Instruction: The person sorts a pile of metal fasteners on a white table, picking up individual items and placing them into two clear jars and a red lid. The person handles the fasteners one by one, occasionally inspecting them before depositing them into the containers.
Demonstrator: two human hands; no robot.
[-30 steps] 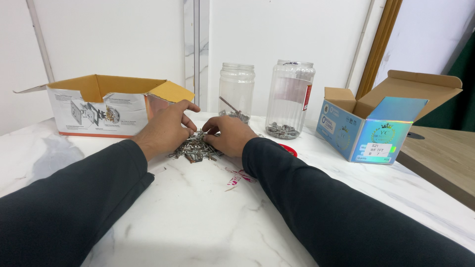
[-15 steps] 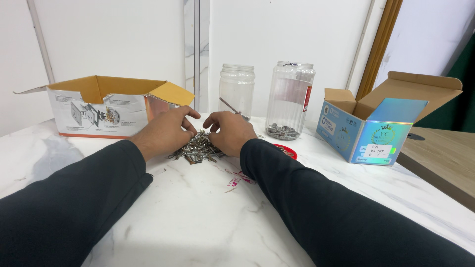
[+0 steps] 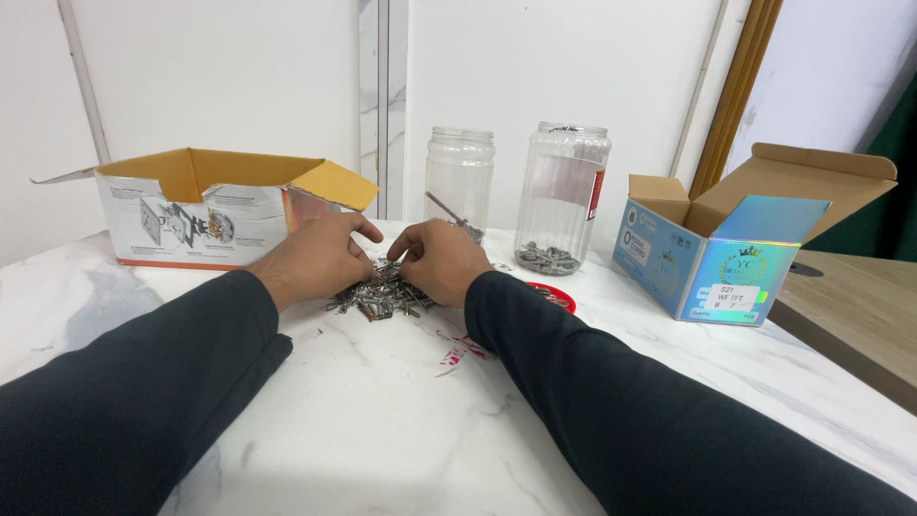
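Lying heaped between both hands, small silvery screws (image 3: 380, 296) tangle.

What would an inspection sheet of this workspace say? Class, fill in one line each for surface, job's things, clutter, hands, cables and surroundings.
Surface: white marble-look table, with pink marks near the middle.
Job's things: pile of small metal hardware on the table, under both hands.
Clutter: two clear plastic jars, each with a few metal pieces at the bottom; red lid; open white and brown carton; open blue box.
Hands: left hand and right hand rest on the pile, fingers bent into it; dark sleeves.
Cables: nothing seen.
Surroundings: white wall panels behind; wooden surface at right.
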